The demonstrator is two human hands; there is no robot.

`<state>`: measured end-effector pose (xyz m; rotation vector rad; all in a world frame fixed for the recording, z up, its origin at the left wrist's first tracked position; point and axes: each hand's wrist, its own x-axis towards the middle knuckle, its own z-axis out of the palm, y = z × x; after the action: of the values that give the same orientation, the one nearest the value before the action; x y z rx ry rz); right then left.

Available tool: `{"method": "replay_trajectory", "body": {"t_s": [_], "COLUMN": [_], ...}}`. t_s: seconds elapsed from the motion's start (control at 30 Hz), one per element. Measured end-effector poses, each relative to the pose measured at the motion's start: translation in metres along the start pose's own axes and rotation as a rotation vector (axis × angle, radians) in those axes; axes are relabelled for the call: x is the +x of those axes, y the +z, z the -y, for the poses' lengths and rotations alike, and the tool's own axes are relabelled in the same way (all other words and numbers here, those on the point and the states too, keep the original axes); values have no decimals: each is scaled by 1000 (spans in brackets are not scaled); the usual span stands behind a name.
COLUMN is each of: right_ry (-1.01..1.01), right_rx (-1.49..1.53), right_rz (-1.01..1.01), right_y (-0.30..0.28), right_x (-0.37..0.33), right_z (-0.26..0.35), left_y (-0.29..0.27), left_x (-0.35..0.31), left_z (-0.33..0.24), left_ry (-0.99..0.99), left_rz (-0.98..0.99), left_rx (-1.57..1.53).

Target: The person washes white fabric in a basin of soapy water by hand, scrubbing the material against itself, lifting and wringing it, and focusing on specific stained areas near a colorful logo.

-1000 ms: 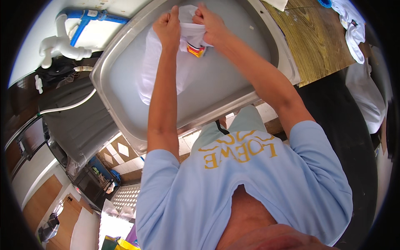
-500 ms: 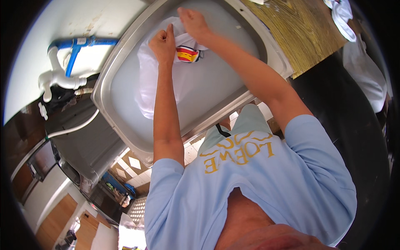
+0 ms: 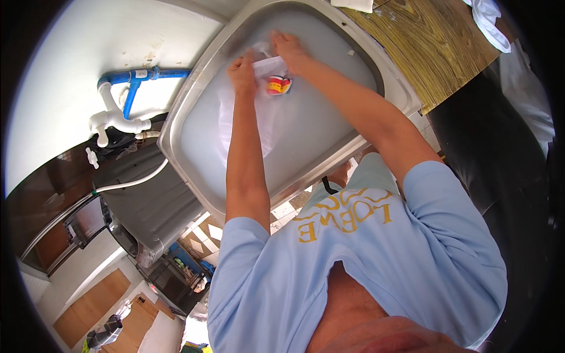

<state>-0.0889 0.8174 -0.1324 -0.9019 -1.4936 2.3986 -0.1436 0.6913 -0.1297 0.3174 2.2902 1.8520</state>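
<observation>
A white garment (image 3: 269, 66), soaked and partly under cloudy water, lies in a metal sink (image 3: 393, 73). It carries a red, yellow and black print (image 3: 278, 85) near its upper part. My left hand (image 3: 242, 73) is closed on the cloth's edge, left of the print. To its right, my right hand (image 3: 290, 52) grips the same cloth, its fingers slightly blurred. A band of fabric is stretched between both hands, while the rest spreads pale beneath the water below my left forearm.
A white tap (image 3: 115, 120) on blue pipe (image 3: 132, 94) juts from the wall at left. Beside the sink stands a wooden board (image 3: 432, 50) at the upper right, with white cloth (image 3: 489, 26) over its far end. A white hose (image 3: 132, 183) runs at left.
The garment has sunk lower into the water and its print sits deeper. Both hands have lowered with it, and the view has shifted so the sink appears further right.
</observation>
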Motion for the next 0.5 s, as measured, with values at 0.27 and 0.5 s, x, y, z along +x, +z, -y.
{"method": "replay_trajectory", "body": {"t_s": [0.27,0.5], "right_ry": [250,396], "right_rx": [628,537], "right_rz": [227,-38], "right_y": [-7,23], "right_x": [-17,-44], "right_z": [11,35], "left_y": [73,37], "left_x": [-47,-11], "left_z": [-82,-52], "left_ry": [812,514], "left_rz": [66,-28], "left_rx": [286,393]}}
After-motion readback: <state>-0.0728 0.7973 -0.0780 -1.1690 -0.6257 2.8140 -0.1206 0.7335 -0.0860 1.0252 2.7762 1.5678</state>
